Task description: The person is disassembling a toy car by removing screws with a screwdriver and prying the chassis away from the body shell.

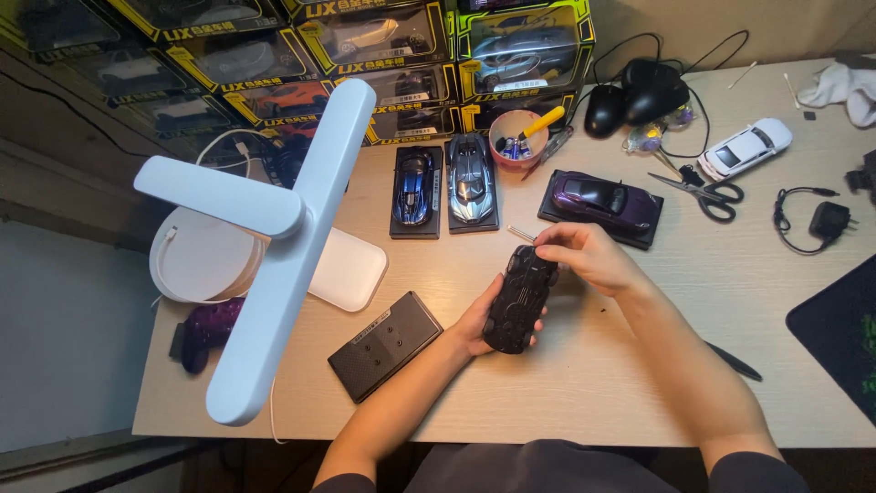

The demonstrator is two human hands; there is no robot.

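My left hand (pixel 476 324) cradles a black model car (pixel 520 298) from below, with the car's dark underside turned up toward me. My right hand (pixel 586 256) rests at the car's far end and pinches a thin silver screwdriver (pixel 522 234) whose tip points up and left. A flat black display base (pixel 384 345) with small holes lies on the wooden desk (pixel 639 383) just left of my left hand.
Behind the hands stand three model cars on black bases: blue (pixel 415 188), silver (pixel 471 180), purple (pixel 602 201). A pink cup (pixel 516 137) holds tools. Scissors (pixel 703 192), a white car (pixel 746 147), two mice (pixel 639 96), a charger (pixel 826 219), boxed cars and a white desk lamp (pixel 274 237) surround.
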